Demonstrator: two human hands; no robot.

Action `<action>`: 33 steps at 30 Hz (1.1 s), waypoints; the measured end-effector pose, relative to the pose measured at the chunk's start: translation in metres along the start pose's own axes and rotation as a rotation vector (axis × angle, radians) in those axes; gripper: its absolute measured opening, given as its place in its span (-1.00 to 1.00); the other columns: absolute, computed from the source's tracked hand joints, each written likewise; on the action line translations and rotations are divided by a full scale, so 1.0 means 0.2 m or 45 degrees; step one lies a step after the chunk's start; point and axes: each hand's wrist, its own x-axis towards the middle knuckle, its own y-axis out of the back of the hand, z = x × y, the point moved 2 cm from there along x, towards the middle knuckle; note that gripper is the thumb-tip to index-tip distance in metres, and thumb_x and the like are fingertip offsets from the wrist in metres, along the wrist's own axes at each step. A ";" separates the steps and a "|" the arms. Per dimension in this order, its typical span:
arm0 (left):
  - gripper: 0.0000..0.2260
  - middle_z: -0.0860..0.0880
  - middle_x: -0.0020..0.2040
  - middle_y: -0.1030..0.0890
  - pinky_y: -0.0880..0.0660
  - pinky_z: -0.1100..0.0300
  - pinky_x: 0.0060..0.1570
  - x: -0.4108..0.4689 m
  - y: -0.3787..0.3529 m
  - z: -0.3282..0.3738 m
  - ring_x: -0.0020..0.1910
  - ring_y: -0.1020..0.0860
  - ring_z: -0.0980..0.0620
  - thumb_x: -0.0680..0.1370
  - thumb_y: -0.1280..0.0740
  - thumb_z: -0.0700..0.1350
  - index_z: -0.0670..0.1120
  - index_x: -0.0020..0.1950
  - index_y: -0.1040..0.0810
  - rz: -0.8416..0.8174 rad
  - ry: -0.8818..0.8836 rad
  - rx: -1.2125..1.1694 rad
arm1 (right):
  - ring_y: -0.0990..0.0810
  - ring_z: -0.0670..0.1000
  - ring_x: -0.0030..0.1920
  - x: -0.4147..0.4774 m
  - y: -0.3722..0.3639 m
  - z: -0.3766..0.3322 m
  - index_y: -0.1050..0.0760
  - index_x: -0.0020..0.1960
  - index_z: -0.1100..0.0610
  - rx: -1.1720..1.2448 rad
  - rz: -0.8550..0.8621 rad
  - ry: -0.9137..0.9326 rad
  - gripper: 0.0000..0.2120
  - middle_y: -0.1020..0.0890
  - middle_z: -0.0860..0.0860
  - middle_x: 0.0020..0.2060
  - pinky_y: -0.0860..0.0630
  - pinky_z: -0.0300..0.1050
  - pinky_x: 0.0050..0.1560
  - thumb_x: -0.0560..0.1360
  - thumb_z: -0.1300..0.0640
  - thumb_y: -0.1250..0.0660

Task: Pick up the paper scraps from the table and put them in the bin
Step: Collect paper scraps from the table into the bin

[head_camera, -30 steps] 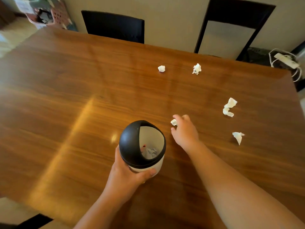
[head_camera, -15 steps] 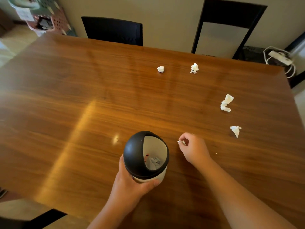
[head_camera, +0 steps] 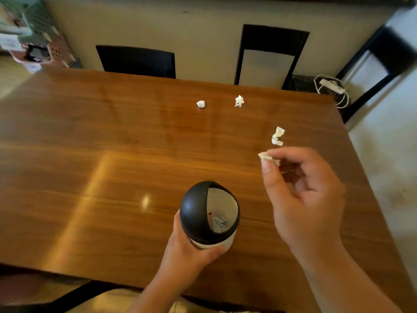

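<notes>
A small white bin point(head_camera: 211, 216) with a black domed lid stands near the front of the wooden table point(head_camera: 90, 166); crumpled paper lies inside it. My left hand point(head_camera: 191, 256) grips the bin's body from below. My right hand point(head_camera: 302, 195) is raised above the table to the right of the bin, pinching a white paper scrap point(head_camera: 267, 157) between thumb and fingertips. Three more scraps lie on the table: a small ball point(head_camera: 200, 104), a ragged one point(head_camera: 239, 101) beside it, and a curled one point(head_camera: 278, 136) just beyond my right hand.
Two black chairs point(head_camera: 137, 61) point(head_camera: 270, 55) stand at the table's far edge against the wall. A white power strip with cable point(head_camera: 332, 86) lies on the floor at the right. Plastic baskets point(head_camera: 38, 41) are stacked at the far left.
My right hand has lifted off the table with the scrap and moved up and to the right, nearer the camera. The scrap at the right edge is now hidden behind it. The left hand still holds the bin.
</notes>
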 end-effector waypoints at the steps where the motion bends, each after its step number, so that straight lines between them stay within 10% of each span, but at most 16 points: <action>1: -0.06 0.43 0.29 -0.57 -0.56 0.28 0.16 0.00 -0.01 0.02 0.27 -0.58 0.39 0.04 -0.70 0.41 0.68 0.27 -0.25 -0.021 -0.018 -0.004 | -0.60 -0.05 -0.20 -0.04 -0.04 0.00 -0.59 0.09 0.07 -0.083 -0.123 -0.051 -0.86 -0.62 -0.09 -0.16 -0.56 -0.21 -0.27 0.53 0.15 -0.39; 4: -0.03 0.38 0.31 -0.60 -0.60 0.23 0.21 -0.01 -0.06 0.08 0.28 -0.61 0.34 0.09 -0.73 0.37 0.59 0.36 -0.27 -0.079 -0.052 -0.038 | -0.58 -0.15 -0.07 -0.16 -0.08 0.07 -0.51 0.30 -0.14 -0.329 -0.502 -0.304 -0.56 -0.57 -0.25 -0.06 -0.60 -0.20 -0.10 0.44 -0.17 -0.37; 7: -0.04 0.44 0.29 -0.59 -0.54 0.21 0.21 0.02 -0.10 0.12 0.26 -0.59 0.40 0.03 -0.73 0.38 0.68 0.28 -0.26 -0.098 -0.044 -0.043 | -0.59 -0.14 -0.10 -0.15 0.06 0.13 -0.54 0.26 -0.15 -0.293 -0.324 -0.330 -0.50 -0.60 -0.24 -0.10 -0.59 -0.26 -0.14 0.40 -0.34 -0.28; 14: 0.00 0.51 0.24 -0.56 -0.57 0.20 0.21 0.18 -0.30 0.13 0.22 -0.55 0.49 -0.02 -0.73 0.34 0.70 0.23 -0.20 -0.098 0.001 0.087 | -0.59 -0.23 -0.15 -0.04 0.33 0.64 -0.60 0.02 -0.07 -0.374 -0.224 -0.749 -0.86 -0.62 -0.19 -0.21 -0.48 -0.42 -0.31 0.48 -0.05 -0.40; 22: -0.01 0.44 0.25 -0.58 -0.59 0.17 0.24 0.48 -0.63 0.09 0.23 -0.60 0.38 0.03 -0.73 0.21 0.71 0.23 -0.20 -0.045 0.082 0.117 | -0.59 -0.12 -0.08 0.06 0.39 1.46 -0.54 0.14 -0.03 -0.494 -0.397 -1.099 -0.76 -0.61 -0.13 -0.08 -0.52 -0.22 -0.21 0.50 -0.01 -0.42; 33: 0.03 0.53 0.26 -0.51 -0.50 0.39 0.07 0.68 -0.88 0.10 0.23 -0.52 0.51 -0.10 -0.61 0.52 0.68 0.26 -0.17 0.021 0.085 0.154 | -0.58 0.07 0.20 0.22 0.19 1.94 -0.27 0.50 -0.02 -0.798 -0.623 -0.806 -0.40 -0.38 0.05 0.39 -0.56 -0.08 0.04 0.51 0.05 -0.39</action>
